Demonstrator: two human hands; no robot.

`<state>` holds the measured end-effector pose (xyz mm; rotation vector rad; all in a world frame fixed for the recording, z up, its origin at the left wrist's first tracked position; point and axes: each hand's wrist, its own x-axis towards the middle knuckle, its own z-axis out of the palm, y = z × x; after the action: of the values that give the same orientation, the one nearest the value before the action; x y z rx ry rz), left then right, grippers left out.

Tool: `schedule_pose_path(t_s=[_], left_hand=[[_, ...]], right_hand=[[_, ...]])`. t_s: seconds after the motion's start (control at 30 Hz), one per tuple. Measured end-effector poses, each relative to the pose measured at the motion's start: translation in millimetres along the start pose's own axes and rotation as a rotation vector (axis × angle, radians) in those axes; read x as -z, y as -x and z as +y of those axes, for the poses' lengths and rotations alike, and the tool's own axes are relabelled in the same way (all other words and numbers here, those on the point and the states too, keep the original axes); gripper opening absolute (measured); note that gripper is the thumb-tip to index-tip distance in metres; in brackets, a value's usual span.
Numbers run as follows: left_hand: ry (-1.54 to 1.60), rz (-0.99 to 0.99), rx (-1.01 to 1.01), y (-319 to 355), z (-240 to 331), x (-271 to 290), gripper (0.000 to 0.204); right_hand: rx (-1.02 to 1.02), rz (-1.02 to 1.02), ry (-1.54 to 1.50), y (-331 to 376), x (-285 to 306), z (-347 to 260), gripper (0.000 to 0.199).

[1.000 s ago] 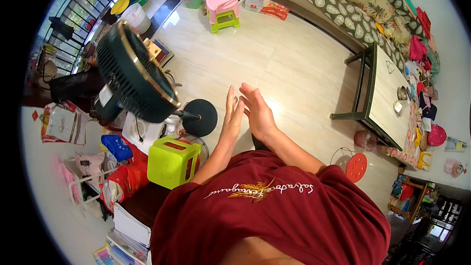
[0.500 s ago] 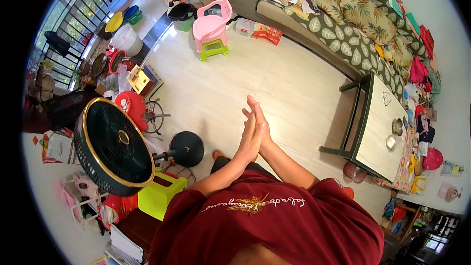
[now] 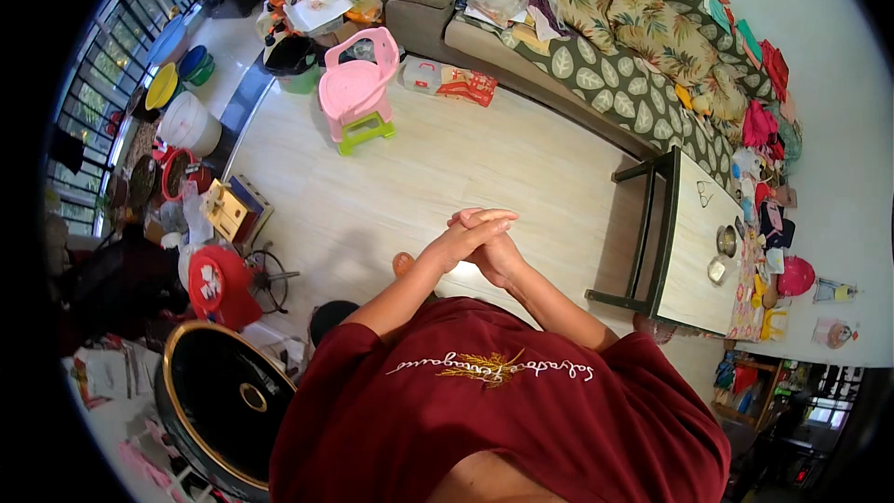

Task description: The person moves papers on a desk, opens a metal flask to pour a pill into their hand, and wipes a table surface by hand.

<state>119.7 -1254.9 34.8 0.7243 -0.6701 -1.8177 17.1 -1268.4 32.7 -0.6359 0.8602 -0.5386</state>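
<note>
A wide pale wood-look floor (image 3: 391, 196) fills the view. A patterned fabric sofa (image 3: 615, 65) runs along its far edge; a light-topped table (image 3: 694, 251) stands by the right edge. A round black fan (image 3: 228, 401) with a gold rim sits at lower left, and a pink plastic child's chair (image 3: 358, 88) farther off. Centre, the left hand (image 3: 461, 240) lies over the right hand (image 3: 498, 259), palms pressed, fingers wrapped together, holding nothing.

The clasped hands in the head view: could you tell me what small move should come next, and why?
Probably part them: the left hand and right hand are clasped together in front of the chest, holding nothing, above bare floor, so neither is free to reach anything.
</note>
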Motion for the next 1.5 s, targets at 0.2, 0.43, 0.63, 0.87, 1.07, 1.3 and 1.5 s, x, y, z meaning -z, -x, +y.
schedule_pose_path(t_s=[0.2,0.43,0.63,0.87,1.07,1.3,1.5], left_hand=[[-0.511,0.130,-0.105,-32.0,0.0,65.2,0.048],[-0.653,0.246,-0.179,-60.4,18.0,99.3,0.045],[-0.643,0.362,-0.213,-109.0,51.5,126.3,0.047],[-0.482,0.451,-0.178,-202.9,56.1,138.2,0.046],[-0.496,0.400,-0.095,-307.3,66.3,125.4,0.051],[-0.487,0.302,0.008,-383.9,89.9,111.9,0.048],[-0.534,0.207,0.023,-455.9,99.9,135.5,0.045]], right_hand=[[0.087,0.176,-0.066,-71.6,-34.9,-0.7,0.021],[-0.044,0.132,-0.130,-131.7,-37.8,-25.0,0.029],[-0.097,0.022,-0.015,-206.5,-33.8,-53.6,0.032],[-0.259,-0.076,0.089,-277.1,24.6,-110.9,0.030],[-0.263,0.020,0.028,-311.4,76.8,-185.5,0.024],[-0.181,0.111,-0.089,-350.5,121.0,-231.6,0.028],[-0.117,0.217,-0.241,-392.1,142.8,-273.0,0.026]])
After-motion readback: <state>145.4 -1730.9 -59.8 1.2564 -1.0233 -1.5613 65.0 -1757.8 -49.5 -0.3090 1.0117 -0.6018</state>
